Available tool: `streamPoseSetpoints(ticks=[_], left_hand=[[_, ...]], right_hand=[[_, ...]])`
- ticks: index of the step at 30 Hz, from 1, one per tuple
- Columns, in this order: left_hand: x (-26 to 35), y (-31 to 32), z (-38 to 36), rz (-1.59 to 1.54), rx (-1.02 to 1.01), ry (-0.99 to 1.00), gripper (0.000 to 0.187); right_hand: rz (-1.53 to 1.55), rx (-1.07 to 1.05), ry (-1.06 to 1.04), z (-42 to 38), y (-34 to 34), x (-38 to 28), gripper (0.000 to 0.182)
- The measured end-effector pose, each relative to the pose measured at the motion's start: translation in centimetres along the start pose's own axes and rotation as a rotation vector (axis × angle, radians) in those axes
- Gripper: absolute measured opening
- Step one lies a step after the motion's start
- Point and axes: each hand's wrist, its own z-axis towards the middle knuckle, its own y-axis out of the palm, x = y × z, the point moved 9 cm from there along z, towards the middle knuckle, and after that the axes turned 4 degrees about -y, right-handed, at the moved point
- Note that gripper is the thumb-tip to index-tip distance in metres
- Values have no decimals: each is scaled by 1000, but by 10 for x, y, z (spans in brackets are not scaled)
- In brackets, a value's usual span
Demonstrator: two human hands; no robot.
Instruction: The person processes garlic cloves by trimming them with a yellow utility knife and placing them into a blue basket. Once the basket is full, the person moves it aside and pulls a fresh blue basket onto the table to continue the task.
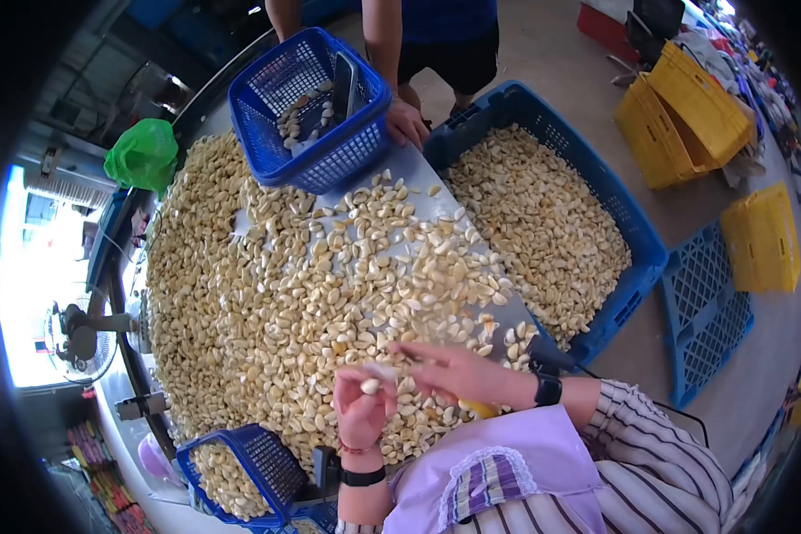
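Note:
My left hand point(363, 416) is closed, with a pale garlic clove point(369, 387) pinched at its fingertips. A whitish, blurred bit shows just above that clove; I cannot make out what it is. Just to the right, my right hand point(458, 372) reaches over the heap with its fingers stretched apart and somewhat blurred. A small yellow object point(479, 409) shows below the right hand, partly hidden. Around both hands spreads a thick heap of cream-coloured cloves point(267, 311) on a metal table point(409, 173).
A co-worker's hand point(407, 123) touches a blue basket point(347, 169) on the table's far side. A large blue crate point(645, 240) full of cloves stands right, a smaller blue basket point(280, 458) front left. Yellow crates point(654, 133), a fan point(80, 334) and a green bag point(142, 153) surround the table.

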Motion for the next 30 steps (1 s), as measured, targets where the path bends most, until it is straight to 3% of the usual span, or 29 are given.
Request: streamPoseSetpoints(ticks=[3, 5, 7, 9, 11, 13, 14, 16, 17, 21, 23, 27, 29, 30], left_hand=[[-1, -21, 11, -189, 180, 10, 12], [-6, -38, 36, -98, 149, -4, 15], [-2, -33, 58, 647, 313, 65, 23], [-26, -40, 86, 1196, 274, 109, 27], [-62, 16, 100, 1353, -14, 372, 29], [-101, 45, 92, 1708, -87, 425, 28], [-103, 47, 86, 1714, -91, 410, 28], [-135, 62, 77, 1627, -437, 138, 28], [-129, 70, 78, 1620, -458, 146, 28], [-41, 39, 119, 1687, 76, 383, 23], [-26, 35, 144, 1890, 190, 365, 25], [-51, -8, 183, 2012, 82, 216, 26], [-44, -11, 189, 1644, 42, 208, 29], [-49, -32, 189, 1340, 155, -102, 32]], right_hand=[[188, 133, -56, -7, -21, -18, 46], [268, 203, -109, -11, -41, -28, 42], [420, 291, -160, -20, -60, -38, 39], [450, 346, -145, -30, -70, -42, 37], [491, 386, -263, -40, -83, -52, 38], [538, 391, -279, -45, -88, -48, 39], [582, 416, -317, -48, -91, -47, 39], [600, 416, -310, -49, -95, -39, 40], [604, 410, -311, -50, -99, -40, 40], [552, 442, -267, -51, -107, -38, 43], [562, 440, -269, -48, -106, -37, 43], [552, 427, -259, -44, -105, -34, 40], [563, 420, -267, -45, -106, -34, 39], [566, 424, -273, -45, -109, -35, 39]])
